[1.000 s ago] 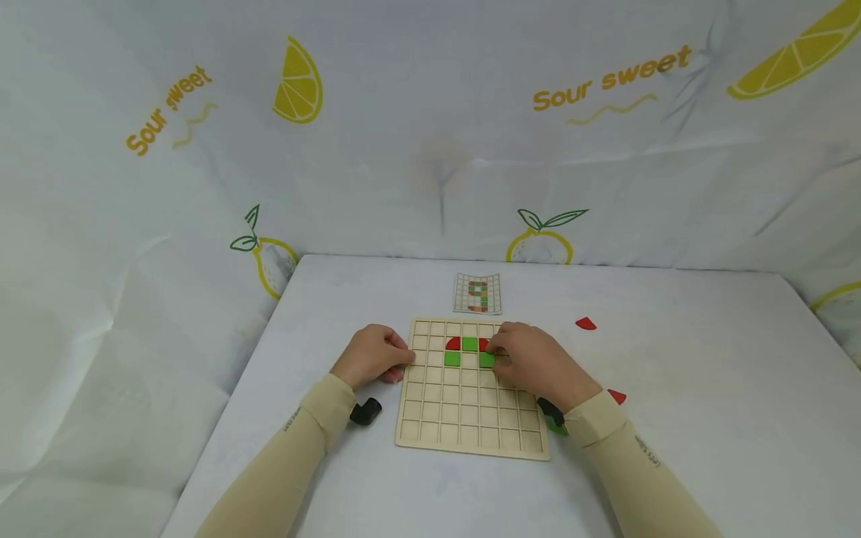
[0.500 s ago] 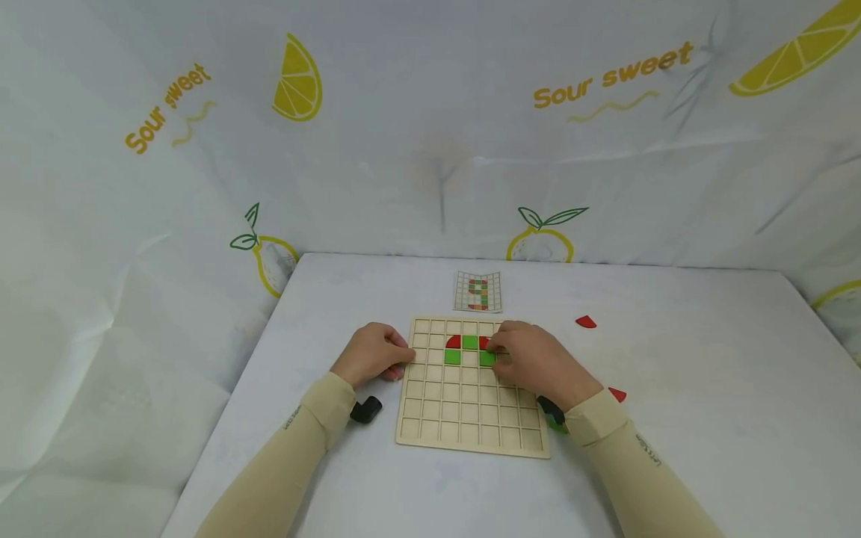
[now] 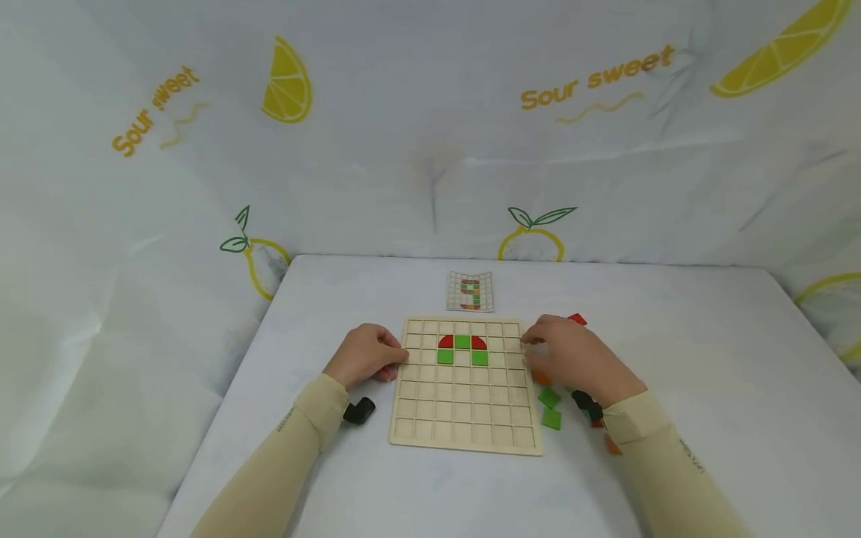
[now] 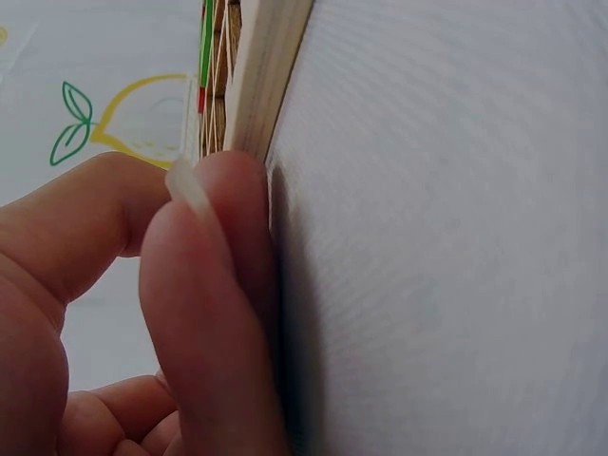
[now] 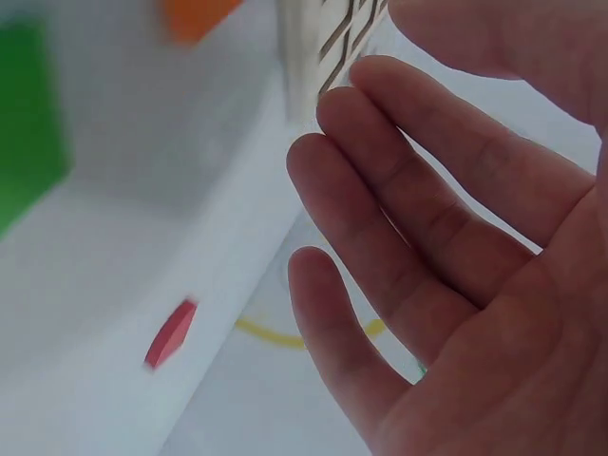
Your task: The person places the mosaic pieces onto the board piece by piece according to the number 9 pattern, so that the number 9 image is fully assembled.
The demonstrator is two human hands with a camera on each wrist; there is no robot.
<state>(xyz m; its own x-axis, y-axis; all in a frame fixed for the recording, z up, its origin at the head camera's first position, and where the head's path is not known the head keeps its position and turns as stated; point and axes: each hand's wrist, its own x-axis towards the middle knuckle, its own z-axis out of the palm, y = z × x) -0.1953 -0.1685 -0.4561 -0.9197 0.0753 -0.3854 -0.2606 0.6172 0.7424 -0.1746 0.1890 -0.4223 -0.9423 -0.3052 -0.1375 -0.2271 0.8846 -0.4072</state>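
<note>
A wooden grid board [image 3: 464,415] lies on the table, with red quarter-round pieces [image 3: 447,341] and green square pieces [image 3: 462,341] set in its upper cells. My left hand [image 3: 366,353] holds the board's left edge, its thumb and a bent finger together there in the left wrist view. By the board's right edge hovers my right hand [image 3: 578,359], its fingers [image 5: 380,228] loosely extended with nothing in them. Beneath and beside it lie loose green squares [image 3: 551,418] and an orange piece [image 3: 542,378], partly covered.
Behind the board lies a printed pattern card [image 3: 469,291]. A red piece [image 3: 577,319] rests beyond the right hand, and another orange piece [image 3: 613,445] by the right sleeve. Black camera mounts [image 3: 359,410] sit at the wrists. A lemon-printed cloth [image 3: 403,149] hangs at the back.
My right hand has left the pieces on the board and moved right, past the board's edge. The upper right red piece and loose green pieces now show. My left hand stays at the edge.
</note>
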